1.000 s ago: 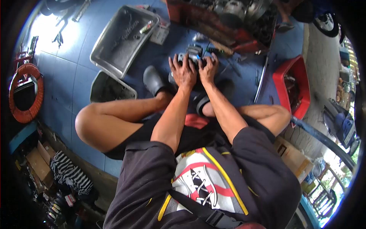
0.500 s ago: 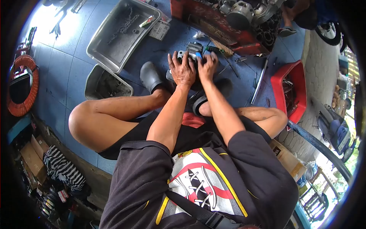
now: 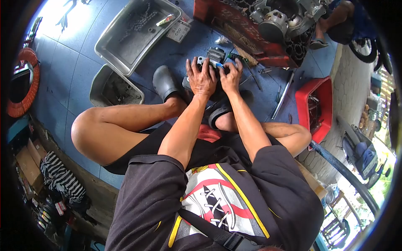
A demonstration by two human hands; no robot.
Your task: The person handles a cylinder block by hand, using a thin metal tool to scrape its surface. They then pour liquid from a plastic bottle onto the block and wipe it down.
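Note:
A metal engine part (image 3: 216, 54) lies low on the floor between my feet, mostly covered by my hands. My left hand (image 3: 202, 80) is on its left side, with spread fingers bent over the edge and bracing it. On the right, my right hand (image 3: 230, 76) has its fingers curled close to the part's top, at a small blue piece (image 3: 219, 65) whose kind I cannot make out. A dark green, ribbed object (image 3: 235, 56) lies just beyond the right fingers. My palms hide the underside of the part.
A grey tray (image 3: 99, 47) with a chain stands at far left, above a smaller grey bin (image 3: 97, 94). Beyond my hands is a red crate (image 3: 234, 31) bearing engine parts. A long metal bar (image 3: 284, 95) and a red bin (image 3: 303, 100) lie right. Another person's foot (image 3: 319, 43) shows behind.
My right fingers have shifted slightly on the part, and the left hand stays in place. The whole view has tilted a little as my head moved.

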